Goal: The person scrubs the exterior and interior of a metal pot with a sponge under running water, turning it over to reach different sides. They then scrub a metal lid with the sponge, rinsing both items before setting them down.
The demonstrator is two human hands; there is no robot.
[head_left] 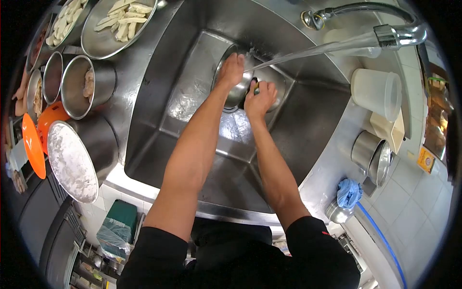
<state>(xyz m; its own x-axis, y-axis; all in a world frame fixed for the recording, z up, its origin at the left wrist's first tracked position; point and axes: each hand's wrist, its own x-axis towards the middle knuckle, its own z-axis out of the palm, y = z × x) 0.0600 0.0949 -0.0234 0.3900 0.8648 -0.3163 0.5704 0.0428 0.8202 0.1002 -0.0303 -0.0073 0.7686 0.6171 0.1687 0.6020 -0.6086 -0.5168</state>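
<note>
Both my arms reach down into a deep steel sink. My left hand is closed on the upper rim of a round metal bowl, which is tilted in the sink. Close to its right, my right hand wraps round a small black-and-yellow thing; its kind I cannot tell, since my fingers cover most of it. Another rounded metal vessel shows behind my right hand. From the faucet at the upper right, a stream of water falls toward the bowl.
On the left counter stand a metal bowl of pale cut strips, several steel pots, an orange plate and a white-dusted round vessel. A translucent tub, a metal pot and a blue cloth line the right counter.
</note>
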